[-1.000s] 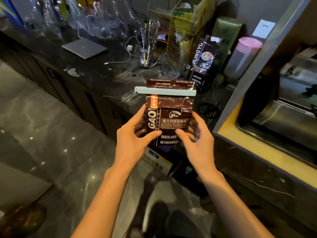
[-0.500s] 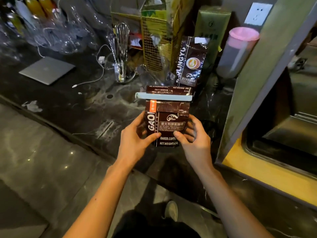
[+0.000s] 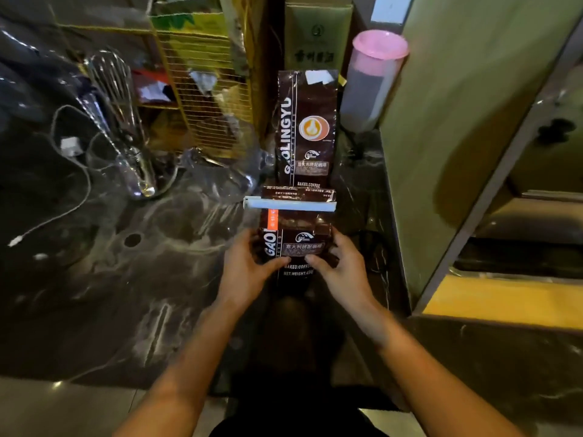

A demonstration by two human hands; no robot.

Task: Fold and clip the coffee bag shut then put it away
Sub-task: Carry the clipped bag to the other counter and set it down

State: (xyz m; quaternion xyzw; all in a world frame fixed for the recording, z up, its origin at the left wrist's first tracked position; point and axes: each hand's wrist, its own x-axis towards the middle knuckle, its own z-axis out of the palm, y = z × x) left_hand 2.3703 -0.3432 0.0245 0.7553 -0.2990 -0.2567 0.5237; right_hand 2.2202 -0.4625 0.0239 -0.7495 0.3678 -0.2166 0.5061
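I hold a dark brown coffee bag [image 3: 296, 228] upright over the black marble counter [image 3: 126, 279]. Its top is folded over and a pale blue clip bar [image 3: 288, 204] runs across the fold. My left hand [image 3: 246, 269] grips the bag's left side, thumb on the front. My right hand [image 3: 340, 269] grips the right side in the same way. Whether the bag's base touches the counter is hidden by my hands. A taller, matching coffee bag [image 3: 307, 127] stands right behind it.
A pink-lidded container [image 3: 372, 83] stands at the back right beside a green panel [image 3: 457, 121]. A whisk in a glass [image 3: 126, 137], a white cable [image 3: 66, 171], clear glassware [image 3: 220, 171] and a yellow wire rack [image 3: 202, 83] crowd the back left. A green box [image 3: 318, 33] stands behind the bags.
Both hands have carried the clipped bag forward and lower, over the counter, close in front of the taller coffee bag. The grip is the same.
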